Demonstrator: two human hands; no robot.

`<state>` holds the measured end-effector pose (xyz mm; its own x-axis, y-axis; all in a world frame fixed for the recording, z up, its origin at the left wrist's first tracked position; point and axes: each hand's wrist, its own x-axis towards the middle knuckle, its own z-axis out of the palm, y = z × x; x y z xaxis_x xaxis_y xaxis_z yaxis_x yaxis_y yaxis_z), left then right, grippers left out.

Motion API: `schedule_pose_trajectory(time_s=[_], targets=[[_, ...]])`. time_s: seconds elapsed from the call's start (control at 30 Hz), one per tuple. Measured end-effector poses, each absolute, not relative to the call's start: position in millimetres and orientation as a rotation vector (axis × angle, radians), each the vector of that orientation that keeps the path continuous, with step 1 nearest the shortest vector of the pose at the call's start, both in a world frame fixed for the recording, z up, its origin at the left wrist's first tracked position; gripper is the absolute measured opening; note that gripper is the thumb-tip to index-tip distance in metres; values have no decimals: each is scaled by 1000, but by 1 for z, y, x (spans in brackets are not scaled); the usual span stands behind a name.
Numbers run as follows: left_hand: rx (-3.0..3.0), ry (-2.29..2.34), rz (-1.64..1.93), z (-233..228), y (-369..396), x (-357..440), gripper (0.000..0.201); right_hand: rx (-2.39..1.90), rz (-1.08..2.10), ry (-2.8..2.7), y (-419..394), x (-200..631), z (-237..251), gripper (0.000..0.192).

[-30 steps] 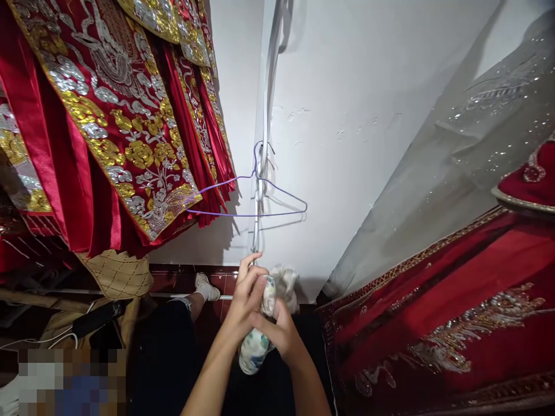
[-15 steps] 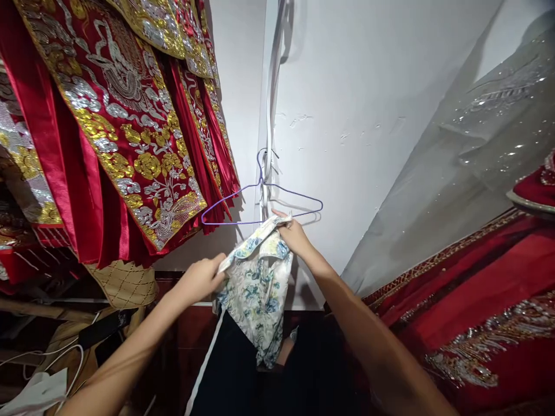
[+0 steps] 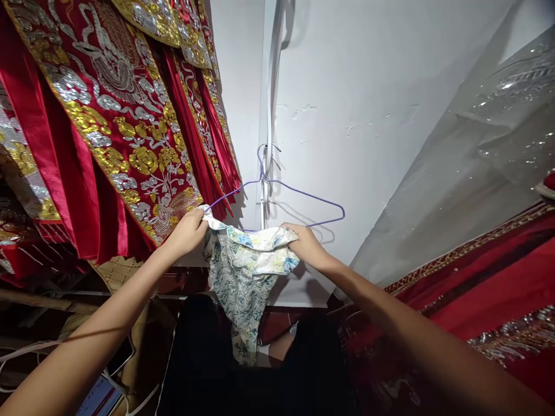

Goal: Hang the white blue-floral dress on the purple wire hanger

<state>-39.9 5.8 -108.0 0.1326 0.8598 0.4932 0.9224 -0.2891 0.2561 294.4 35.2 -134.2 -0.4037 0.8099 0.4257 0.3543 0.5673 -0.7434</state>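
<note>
A white garment with a blue and yellow floral print [image 3: 240, 289] hangs between my two hands, its upper edge stretched across and its lower part tapering down. My left hand [image 3: 188, 231] is closed on one upper corner, which covers the left end of a purple wire hanger [image 3: 303, 193]. My right hand [image 3: 306, 245] grips the other end of the upper edge, just below the hanger's bottom bar. The hanger's right end is bare, and its hook hangs on a white vertical strip [image 3: 267, 86] along the wall.
Red costumes with gold and silver embroidery [image 3: 143, 133] hang at left. On the right are a sheer sequined cloth [image 3: 489, 127] and a red beaded garment [image 3: 515, 277]. White cables [image 3: 26, 352] and a lit screen [image 3: 102, 396] lie at lower left.
My left hand has moved up and left, bringing the garment's corner onto the hanger's left end. The garment's upper edge is now spread nearly level, and the hanger's right end reaches further right.
</note>
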Motion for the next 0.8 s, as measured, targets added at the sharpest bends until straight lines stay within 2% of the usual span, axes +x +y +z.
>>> schedule_pose_trajectory(time_s=[0.23, 0.3, 0.47, 0.63, 0.8], targets=[[-2144, -2297, -469, -92, 41, -42, 20, -951, 523, -2052, 34, 307, -124, 16], [-2164, -2286, -466, -86, 45, -38, 19, -932, 514, -2061, 33, 312, -121, 15], [-2372, -1950, -777, -78, 44, -27, 21, -884, 660, -2018, 32, 315, -122, 11], [-2420, -2046, -440, -87, 44, -33, 14, -952, 574, -1996, 35, 315, -124, 14], [-2420, -1966, -490, -95, 38, -39, 14, -917, 658, -1992, 36, 309, -129, 14]])
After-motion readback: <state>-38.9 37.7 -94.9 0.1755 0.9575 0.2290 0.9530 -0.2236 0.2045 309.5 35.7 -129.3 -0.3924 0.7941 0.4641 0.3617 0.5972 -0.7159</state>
